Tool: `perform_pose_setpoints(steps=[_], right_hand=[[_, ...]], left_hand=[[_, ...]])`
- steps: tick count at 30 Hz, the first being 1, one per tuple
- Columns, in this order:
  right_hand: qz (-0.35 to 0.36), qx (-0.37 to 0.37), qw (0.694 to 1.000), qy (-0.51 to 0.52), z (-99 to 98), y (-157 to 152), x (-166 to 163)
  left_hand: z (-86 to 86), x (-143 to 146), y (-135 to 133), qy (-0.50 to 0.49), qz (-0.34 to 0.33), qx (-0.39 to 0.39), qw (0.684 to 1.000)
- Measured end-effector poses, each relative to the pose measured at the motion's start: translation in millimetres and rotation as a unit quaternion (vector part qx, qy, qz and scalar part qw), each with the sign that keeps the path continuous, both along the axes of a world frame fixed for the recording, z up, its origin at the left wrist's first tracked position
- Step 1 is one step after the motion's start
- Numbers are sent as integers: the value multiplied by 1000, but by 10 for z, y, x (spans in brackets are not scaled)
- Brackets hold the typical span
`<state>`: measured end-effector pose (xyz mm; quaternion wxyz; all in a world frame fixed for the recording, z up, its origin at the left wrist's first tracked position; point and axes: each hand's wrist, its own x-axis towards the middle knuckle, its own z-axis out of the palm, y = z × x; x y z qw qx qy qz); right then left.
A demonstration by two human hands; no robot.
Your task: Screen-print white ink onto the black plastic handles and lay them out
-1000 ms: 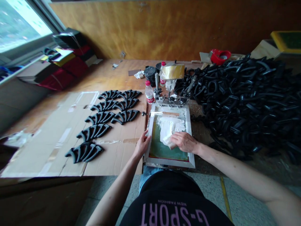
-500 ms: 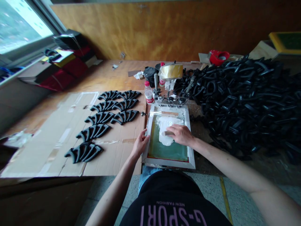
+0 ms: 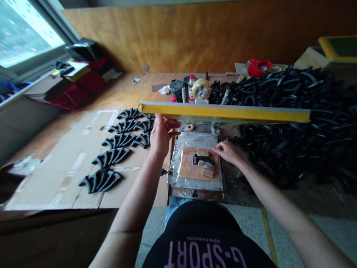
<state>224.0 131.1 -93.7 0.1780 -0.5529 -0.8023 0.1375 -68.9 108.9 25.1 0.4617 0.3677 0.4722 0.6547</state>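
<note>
My left hand (image 3: pixel 160 134) holds up the left end of the hinged printing screen frame (image 3: pixel 223 112), whose yellow edge faces me across the view. Under the raised frame lies a metal base plate (image 3: pixel 195 163) with a brown jig board (image 3: pixel 189 168). A black curved plastic part (image 3: pixel 203 160) sits in the jig. My right hand (image 3: pixel 227 152) reaches to the part's right end, fingers curled at it; whether they grip it I cannot tell.
Rows of black curved parts (image 3: pixel 119 149) lie on flattened cardboard (image 3: pixel 69 163) at the left. A big heap of the same parts (image 3: pixel 295 115) fills the right. Bottles, a black pot and a tape roll (image 3: pixel 201 88) stand behind the frame. A red tape dispenser (image 3: pixel 259 67) sits far back.
The screen frame was lying flat while my right hand dragged white ink over it. Now my left hand has lifted the frame, and my right hand has dropped to the part beneath.
</note>
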Motion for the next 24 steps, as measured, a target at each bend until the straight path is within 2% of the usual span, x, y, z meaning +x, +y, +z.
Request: perform_pose_setpoints(steps=[2, 3, 4, 5, 6, 8, 11, 13, 14, 17, 19, 22, 24], right_hand=[[53, 3, 997, -57, -236, -255, -239], [60, 8, 995, -81, -309, -365, -363], [52, 13, 994, -94, -349, -462, -481], [37, 17, 994, -99, -360, -551, -592], [24, 21, 995, -96, -347, -632, -694], [35, 36, 996, -71, -280, -771, -856], [163, 58, 985, 0, -162, -835, -872], [200, 62, 977, 35, -122, -721, -629], [178, 59, 981, 37, -120, -623, -424], [-7, 29, 999, -29, -205, -290, 390], [-95, 5, 990, -105, -333, -134, 941], [-151, 12, 971, -184, -593, -54, 1548], [-150, -2, 966, -210, -763, -67, 1784]], left_hand=[[-160, 145, -107, -26, 20, -25, 999], [-290, 241, -224, -41, 2, -68, 997], [-444, 348, -370, -55, -36, -128, 990], [-607, 461, -533, -67, -103, -207, 970], [-769, 570, -696, -79, -179, -284, 938], [-1040, 734, -962, -117, -231, -338, 905], [-1249, 717, -1105, -128, -144, -329, 925], [-1284, 503, -1056, -80, -82, -319, 941], [-1289, 354, -1014, -52, -63, -313, 946], [-1308, -107, -912, 9, -15, -305, 952], [-1329, -303, -905, 37, -8, -314, 949], [-1353, -349, -939, 77, -32, -324, 942], [-1370, -281, -938, 107, -41, -319, 941]])
